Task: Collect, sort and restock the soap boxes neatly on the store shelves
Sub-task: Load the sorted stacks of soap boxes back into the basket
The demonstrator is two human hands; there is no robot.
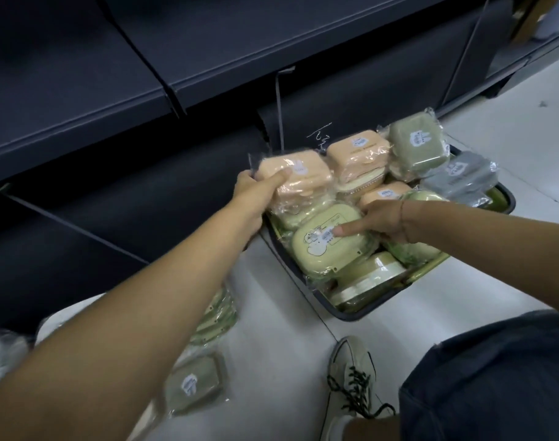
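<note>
two film-wrapped boxes gripped at the bin point(348, 315)
left hand point(255, 189) clamps a peach box point(297, 183) over the bin's left edge; right hand point(381, 221) grips a green box point(322, 246) inside, thumb on its label.

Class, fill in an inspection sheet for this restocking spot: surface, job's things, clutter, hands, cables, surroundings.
Surface: pale smooth floor.
Job's things: dark plastic tray piled with film-wrapped peach, green and grey soap boxes.
Clutter: wrapped green boxes loose on floor.
Hands: left hand grips a peach wrapped soap box; right hand touches a pale green rounded box, grip unclear.
Cables: nothing seen.
Surroundings: dark shelving; white laced shoe.
</note>
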